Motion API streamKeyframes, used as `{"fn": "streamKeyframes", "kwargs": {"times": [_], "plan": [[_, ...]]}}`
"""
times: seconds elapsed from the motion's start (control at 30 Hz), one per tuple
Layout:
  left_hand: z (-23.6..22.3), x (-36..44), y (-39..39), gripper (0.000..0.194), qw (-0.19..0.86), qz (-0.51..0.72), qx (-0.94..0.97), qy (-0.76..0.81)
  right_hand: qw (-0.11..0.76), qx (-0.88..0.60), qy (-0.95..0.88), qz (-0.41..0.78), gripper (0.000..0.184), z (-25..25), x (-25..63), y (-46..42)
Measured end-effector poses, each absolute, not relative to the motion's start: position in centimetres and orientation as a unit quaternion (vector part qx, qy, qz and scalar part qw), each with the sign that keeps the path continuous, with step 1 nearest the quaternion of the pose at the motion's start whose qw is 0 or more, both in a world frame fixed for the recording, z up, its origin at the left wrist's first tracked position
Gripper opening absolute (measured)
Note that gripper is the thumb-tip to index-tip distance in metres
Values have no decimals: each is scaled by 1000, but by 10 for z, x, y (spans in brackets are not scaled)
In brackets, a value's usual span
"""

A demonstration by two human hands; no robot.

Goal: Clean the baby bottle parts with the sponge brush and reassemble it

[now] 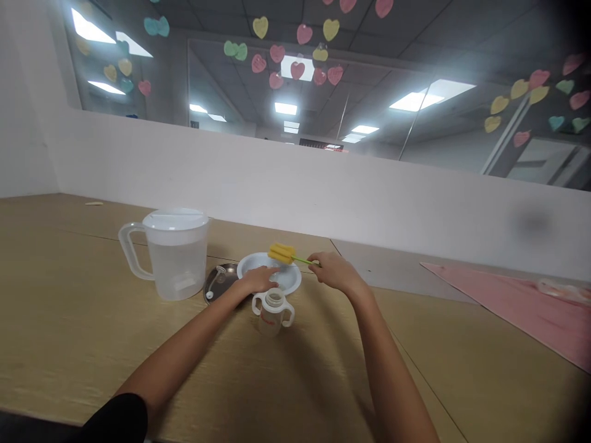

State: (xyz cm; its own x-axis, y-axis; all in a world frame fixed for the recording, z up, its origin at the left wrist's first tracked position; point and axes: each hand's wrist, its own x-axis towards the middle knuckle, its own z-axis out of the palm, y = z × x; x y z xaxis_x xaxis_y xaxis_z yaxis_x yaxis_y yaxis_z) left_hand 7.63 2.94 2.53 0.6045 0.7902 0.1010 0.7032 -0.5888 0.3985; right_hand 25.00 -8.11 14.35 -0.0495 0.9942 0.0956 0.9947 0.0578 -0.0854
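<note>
My right hand (333, 271) is closed around the thin green handle of a bottle brush (281, 253) with a yellow sponge head. The sponge is held over the far rim of a shallow white bowl (295, 284). My left hand (261, 279) reaches over the bowl's near left side with its fingers stretched out; whether they touch the bottom is unclear. In front of the bowl stands an upright baby bottle (270, 320), uncapped, with two white side handles and red print. Neither hand is on it.
A lidded translucent pitcher (179, 258) with some liquid stands left. Beside it, a dark metal plate (226, 282) carries small white parts, partly behind my left arm. A pink cloth (517, 307) lies at right. A white wall (258, 178) rises behind the wooden table (92, 320).
</note>
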Motion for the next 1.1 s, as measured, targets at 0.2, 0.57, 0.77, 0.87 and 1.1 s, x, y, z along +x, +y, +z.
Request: {"fn": "streamKeyframes", "kwargs": {"times": [0.2, 0.57, 0.77, 0.87, 1.1], "plan": [[23, 78, 27, 50, 143, 119, 865, 467, 72, -685, -725, 1, 33, 143, 251, -81], [20, 74, 36, 25, 119, 176, 835, 508, 74, -690, -720, 2, 35, 143, 255, -80], [26, 68, 39, 8, 139, 233, 800, 535, 69, -692, -719, 4, 35, 144, 255, -80], [35, 61, 44, 8, 157, 280, 786, 529, 67, -691, -720, 4, 34, 144, 255, -80], [50, 51, 59, 24, 217, 414, 754, 461, 112, -670, -733, 42, 34, 145, 256, -82]]}}
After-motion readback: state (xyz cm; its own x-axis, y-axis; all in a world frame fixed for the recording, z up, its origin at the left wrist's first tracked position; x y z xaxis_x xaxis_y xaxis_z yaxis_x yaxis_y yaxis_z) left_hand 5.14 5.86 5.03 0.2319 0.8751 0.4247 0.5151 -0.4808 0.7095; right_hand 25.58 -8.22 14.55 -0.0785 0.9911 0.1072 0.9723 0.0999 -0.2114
